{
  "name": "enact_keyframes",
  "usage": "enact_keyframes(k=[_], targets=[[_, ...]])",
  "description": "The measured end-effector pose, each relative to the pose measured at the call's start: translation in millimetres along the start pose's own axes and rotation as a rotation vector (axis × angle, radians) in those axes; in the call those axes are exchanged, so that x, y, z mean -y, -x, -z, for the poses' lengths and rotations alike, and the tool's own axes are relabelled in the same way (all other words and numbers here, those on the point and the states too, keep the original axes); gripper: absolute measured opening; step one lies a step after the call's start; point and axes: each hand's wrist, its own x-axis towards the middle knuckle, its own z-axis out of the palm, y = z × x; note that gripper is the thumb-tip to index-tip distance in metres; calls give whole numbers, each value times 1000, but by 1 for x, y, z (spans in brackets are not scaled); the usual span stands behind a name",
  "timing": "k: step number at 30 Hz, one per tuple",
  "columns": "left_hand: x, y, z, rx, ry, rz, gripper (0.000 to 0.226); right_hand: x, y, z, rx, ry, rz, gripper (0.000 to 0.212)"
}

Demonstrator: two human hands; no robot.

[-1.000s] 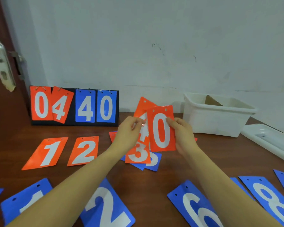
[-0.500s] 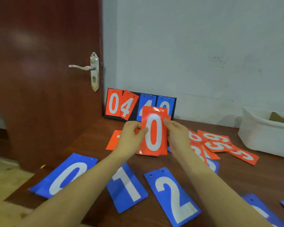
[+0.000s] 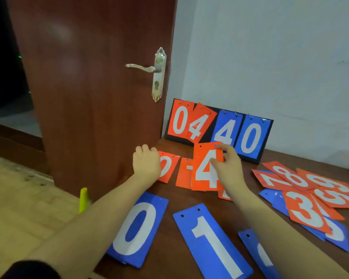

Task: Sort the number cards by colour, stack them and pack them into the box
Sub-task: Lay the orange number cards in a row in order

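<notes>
while the left hand [image 3: 147, 164] sits curled, knuckles up, over the orange 0 card [image 3: 166, 167] flat on the desk [image 3: 189, 200], grip not readable, the right hand [image 3: 228, 168] fingers pinch the orange 4 card [image 3: 205, 168] upright above the desk. blue 0 card [image 3: 138, 228] and blue 1 card [image 3: 212, 240] lie nearer; scoreboard [image 3: 220, 130] by the wall.
</notes>
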Motion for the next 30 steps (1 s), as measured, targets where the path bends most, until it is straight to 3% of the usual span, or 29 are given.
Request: enact_keyframes(k=[2, 4, 7, 10, 12, 15, 18, 23, 26, 30], targets=[[-12, 2, 1, -89, 20, -85, 27, -3, 1, 13, -2, 14, -2, 41], [-34, 9, 8, -82, 187, -191, 31, -4, 3, 35, -54, 21, -2, 47], [-91, 29, 19, 103, 276, -461, 35, -10, 3, 82, -188, 52, -31, 49], [-140, 54, 16, 267, 177, -663, 37, -24, 6, 128, -188, 171, -97, 28], [-157, 64, 6, 343, 136, -676, 37, -38, 13, 146, -100, 216, -155, 25], [-163, 73, -6, 404, 87, -653, 47, -56, 22, 159, 22, 326, -238, 43], [-162, 70, -5, 389, 91, -605, 52, -65, 20, 173, 31, 412, -273, 55], [-178, 72, 1, 333, 71, -552, 48, -74, 12, 213, 7, 444, -315, 55], [-210, 81, 2, 250, 213, -568, 49, -79, 11, 229, 5, 469, -321, 55], [-259, 98, 3, 428, 515, -579, 59, -77, 7, 231, 20, 180, -310, 42]])
